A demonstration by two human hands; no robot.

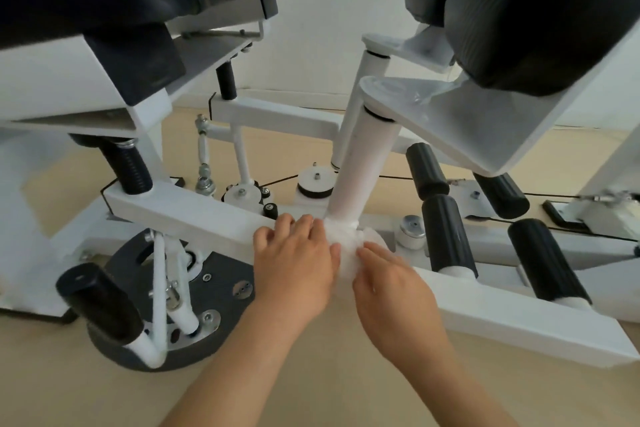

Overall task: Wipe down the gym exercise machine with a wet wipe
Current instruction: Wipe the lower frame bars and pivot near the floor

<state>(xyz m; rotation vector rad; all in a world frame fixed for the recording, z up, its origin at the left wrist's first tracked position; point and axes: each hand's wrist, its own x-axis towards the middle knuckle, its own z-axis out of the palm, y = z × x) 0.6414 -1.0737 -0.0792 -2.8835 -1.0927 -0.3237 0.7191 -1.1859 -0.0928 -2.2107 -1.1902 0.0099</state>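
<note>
A white wet wipe (349, 246) is bunched around the foot of a white upright post (363, 163), where the post meets the machine's low white frame beam (194, 215). My left hand (294, 260) lies on the beam and presses the wipe from the left, thumb against it. Fingertips of my right hand (391, 284) pinch the wipe from the right and below. Both hands hold the same wipe. Part of the wipe is hidden behind my fingers.
Black padded seats (540, 10) hang overhead at left and right. Black foam rollers (446, 236) stand just right of the post. A dark round selector disc (207, 288) with a black handle (100, 302) lies lower left. Thin cables and small pulleys (315, 180) run behind the post. Tan floor lies below.
</note>
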